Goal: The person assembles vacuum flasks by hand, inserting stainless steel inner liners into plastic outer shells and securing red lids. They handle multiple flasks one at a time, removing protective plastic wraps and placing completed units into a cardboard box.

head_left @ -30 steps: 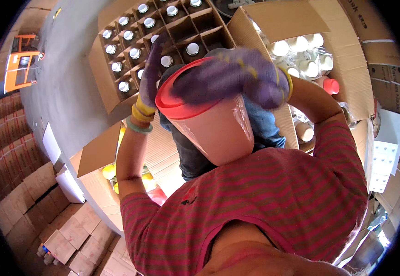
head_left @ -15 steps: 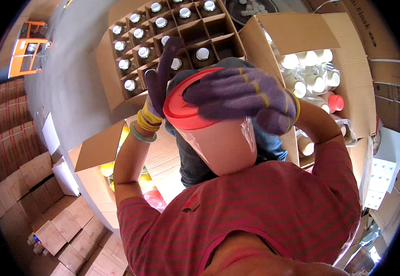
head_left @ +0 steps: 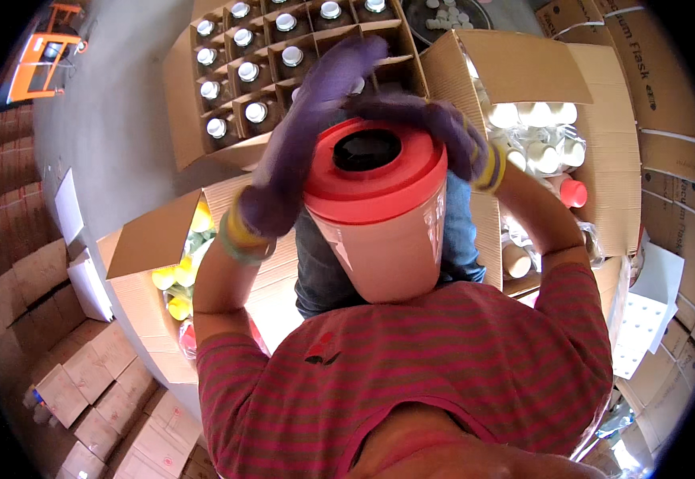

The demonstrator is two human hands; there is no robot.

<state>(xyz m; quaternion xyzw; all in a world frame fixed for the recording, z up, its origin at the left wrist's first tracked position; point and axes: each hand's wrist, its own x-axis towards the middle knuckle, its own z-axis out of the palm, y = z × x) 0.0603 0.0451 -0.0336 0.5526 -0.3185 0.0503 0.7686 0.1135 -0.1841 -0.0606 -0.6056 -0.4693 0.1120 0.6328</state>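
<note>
A pink flask casing (head_left: 391, 255) leans upright between my lap and my chest. Its wide red collar (head_left: 375, 199) surrounds a round black opening (head_left: 367, 149). My left hand (head_left: 303, 132), in a purple knitted glove with a yellow cuff, rises beside the collar's left edge, fingers stretched away from me and blurred. On the far right of the rim, my right hand (head_left: 447, 132), gloved alike, arches over the collar with fingers reaching left, also blurred. Neither hand visibly grasps anything. Beyond them stands a divided carton (head_left: 243, 152) of white-topped bottle-like pieces (head_left: 256, 112).
At right, an open carton (head_left: 615, 184) holds white-capped pieces (head_left: 543, 156) and one red-capped piece (head_left: 572, 193). A carton (head_left: 144, 295) with yellow-topped items (head_left: 180, 307) sits at left. A round tray (head_left: 487, 20) holds small white pieces. Stacked boxes (head_left: 92, 391) and an orange cart (head_left: 32, 68) stand farther left.
My right hand has slid off the casing's top to its far right rim, uncovering the black opening. My left hand has swung right and away from me. The view has shifted slightly.
</note>
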